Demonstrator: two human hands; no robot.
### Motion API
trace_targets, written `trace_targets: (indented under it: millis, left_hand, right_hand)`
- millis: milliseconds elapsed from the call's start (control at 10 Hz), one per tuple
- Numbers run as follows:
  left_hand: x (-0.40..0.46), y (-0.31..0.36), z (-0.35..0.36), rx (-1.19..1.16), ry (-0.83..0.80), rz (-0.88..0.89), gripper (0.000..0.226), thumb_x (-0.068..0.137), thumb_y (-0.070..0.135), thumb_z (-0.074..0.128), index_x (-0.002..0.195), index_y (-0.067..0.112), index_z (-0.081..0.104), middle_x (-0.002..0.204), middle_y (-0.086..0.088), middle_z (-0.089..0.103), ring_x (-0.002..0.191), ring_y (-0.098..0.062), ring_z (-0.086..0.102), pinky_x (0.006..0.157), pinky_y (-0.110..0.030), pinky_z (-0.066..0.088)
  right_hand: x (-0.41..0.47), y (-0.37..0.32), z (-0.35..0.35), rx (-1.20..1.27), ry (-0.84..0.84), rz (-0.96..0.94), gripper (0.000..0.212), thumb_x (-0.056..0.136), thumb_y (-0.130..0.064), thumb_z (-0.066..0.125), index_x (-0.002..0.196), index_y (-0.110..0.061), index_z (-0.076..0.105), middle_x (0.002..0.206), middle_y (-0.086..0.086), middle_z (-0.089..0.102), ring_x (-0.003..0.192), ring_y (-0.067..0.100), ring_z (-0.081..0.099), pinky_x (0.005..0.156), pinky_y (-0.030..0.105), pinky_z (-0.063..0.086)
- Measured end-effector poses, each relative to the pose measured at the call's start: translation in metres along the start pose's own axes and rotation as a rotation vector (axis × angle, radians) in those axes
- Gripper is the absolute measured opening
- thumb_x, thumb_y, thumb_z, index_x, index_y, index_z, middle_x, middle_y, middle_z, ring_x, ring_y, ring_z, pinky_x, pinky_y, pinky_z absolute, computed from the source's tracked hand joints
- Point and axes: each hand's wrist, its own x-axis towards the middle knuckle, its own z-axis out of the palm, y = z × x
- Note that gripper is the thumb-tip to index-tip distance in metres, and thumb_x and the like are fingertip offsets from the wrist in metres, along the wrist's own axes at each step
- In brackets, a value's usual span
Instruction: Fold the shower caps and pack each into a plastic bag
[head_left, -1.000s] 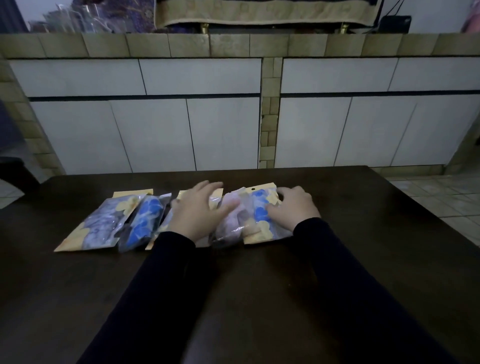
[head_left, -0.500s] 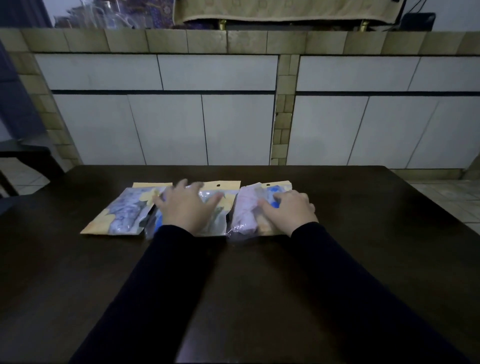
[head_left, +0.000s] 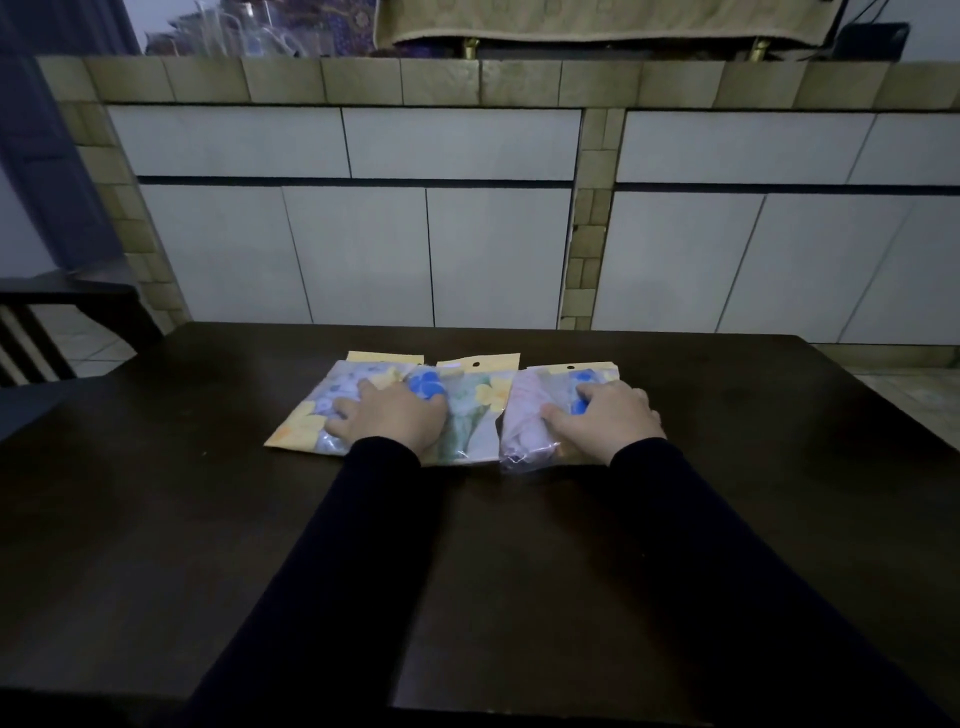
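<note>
Several clear plastic bags with yellow header cards lie in an overlapping row on the dark table (head_left: 208, 519), each with a folded shower cap inside. From the left: a pale lilac cap bag (head_left: 332, 395), a blue cap bag (head_left: 426, 382), a green and yellow flowered bag (head_left: 478, 410), a pink cap bag (head_left: 524, 415), and a second blue cap bag (head_left: 582, 375). My left hand (head_left: 395, 415) lies palm down, fingers spread, across the lilac and blue bags. My right hand (head_left: 608, 415) rests flat on the pink and second blue bags. Neither hand lifts anything.
A white cabinet front (head_left: 467, 234) with a tan tiled rim stands behind the table's far edge. A dark wooden chair (head_left: 52, 322) is at the left. Tiled floor (head_left: 914, 384) shows past the table's right corner. My dark sleeves cover the table's near middle.
The row of bags has been pushed closer together and squared up. My left hand slid left onto the lilac bag, and my view has tilted up.
</note>
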Motion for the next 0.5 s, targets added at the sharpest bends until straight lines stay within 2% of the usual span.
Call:
trace_targets:
  millis: [200,300,400,500]
  left_hand:
    - [-0.001,0.017,0.007,-0.031,-0.001,0.031,0.065,0.093,0.058,0.033,0.147,0.022,0.034,0.158,-0.01,0.016,0.142,-0.041,0.013,0.112,-0.055,0.01]
    - [0.002,0.016,0.005,-0.064,0.003,0.029,0.064,0.092,0.06,0.033,0.145,0.024,0.036,0.155,-0.01,0.025,0.14,-0.04,0.018,0.112,-0.053,0.014]
    - [0.003,0.008,0.002,-0.092,0.051,0.06,0.063,0.09,0.062,0.035,0.139,0.024,0.044,0.147,-0.01,0.038,0.135,-0.036,0.03,0.108,-0.051,0.023]
    - [0.008,-0.01,-0.011,-0.305,0.207,0.172,0.057,0.084,0.06,0.046,0.129,0.027,0.055,0.138,-0.004,0.051,0.127,-0.03,0.043,0.107,-0.045,0.034]
  right_hand:
    - [0.002,0.014,-0.01,-0.032,-0.016,0.043,0.067,0.087,-0.067,0.04,0.141,-0.026,0.042,0.136,0.007,0.046,0.122,0.026,0.04,0.103,0.043,0.037]
    - [0.003,0.015,-0.01,-0.021,-0.029,0.02,0.062,0.09,-0.065,0.036,0.137,-0.026,0.047,0.134,0.006,0.047,0.12,0.026,0.04,0.101,0.043,0.035]
    - [0.0,0.01,-0.011,-0.04,-0.019,-0.047,0.057,0.094,-0.061,0.033,0.137,-0.026,0.047,0.139,0.004,0.045,0.124,0.025,0.04,0.105,0.045,0.031]
    - [-0.006,0.015,-0.026,0.122,0.072,-0.065,0.056,0.095,-0.058,0.038,0.137,-0.023,0.049,0.143,0.003,0.044,0.129,0.024,0.041,0.109,0.044,0.031]
